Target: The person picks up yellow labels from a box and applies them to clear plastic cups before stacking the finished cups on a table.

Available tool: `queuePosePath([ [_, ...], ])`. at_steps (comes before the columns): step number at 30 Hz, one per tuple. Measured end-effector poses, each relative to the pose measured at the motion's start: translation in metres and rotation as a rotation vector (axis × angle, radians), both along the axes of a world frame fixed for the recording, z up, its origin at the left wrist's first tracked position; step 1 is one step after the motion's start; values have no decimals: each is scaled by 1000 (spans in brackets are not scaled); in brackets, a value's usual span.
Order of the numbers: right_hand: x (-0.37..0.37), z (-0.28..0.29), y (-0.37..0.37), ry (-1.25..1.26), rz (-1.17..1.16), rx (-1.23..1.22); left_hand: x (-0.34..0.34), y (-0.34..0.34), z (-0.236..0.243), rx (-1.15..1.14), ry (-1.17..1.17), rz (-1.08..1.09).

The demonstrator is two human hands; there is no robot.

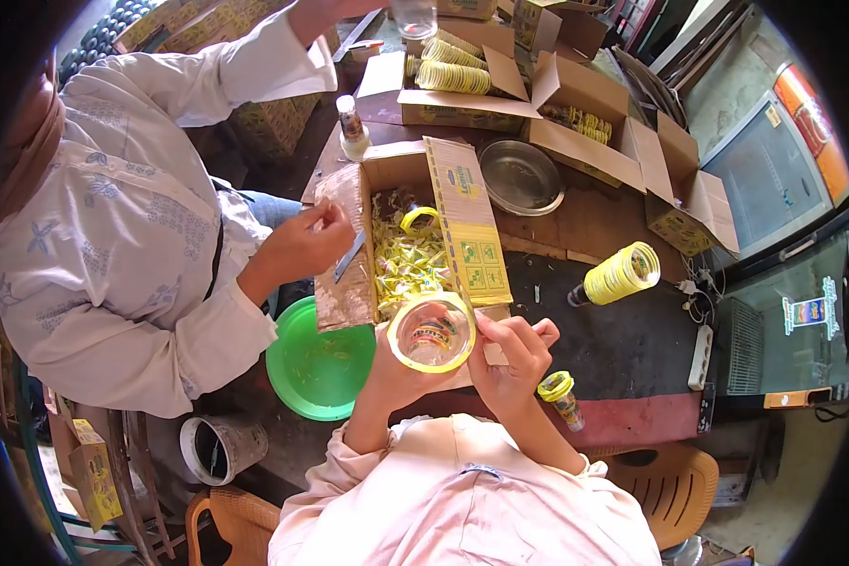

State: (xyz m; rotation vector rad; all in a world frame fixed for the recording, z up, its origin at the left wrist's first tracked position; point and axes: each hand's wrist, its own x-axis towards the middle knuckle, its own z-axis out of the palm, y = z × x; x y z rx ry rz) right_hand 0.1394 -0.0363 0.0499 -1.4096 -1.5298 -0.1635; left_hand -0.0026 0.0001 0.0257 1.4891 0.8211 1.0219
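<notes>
Between the hands [511, 363], clear yellow-rimmed cup [431, 355], mouth upward.

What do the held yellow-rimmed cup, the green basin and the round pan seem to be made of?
Yellow-rimmed cup: probably clear, glossy plastic, being see-through, though glass isn't excluded. Green basin: likely smooth plastic, given its even, bright colour. Round pan: apparently metal, dulled, with a grey sheen along its rim.

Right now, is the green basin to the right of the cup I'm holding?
No, the green basin sits to the left of the clear yellow-rimmed cup in your left hand.
</notes>
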Motion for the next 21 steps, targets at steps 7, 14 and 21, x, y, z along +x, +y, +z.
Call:
queuePosePath([
  [7,3,0,-3,134,57,-21,-3,1,0,8,-39,-1],
  [14,2,4,-5,98,75,20,-3,1,0,50,-7,-9],
  [21,4,4,-4,119,52,25,-3,-2,1,34,13,-16],
])
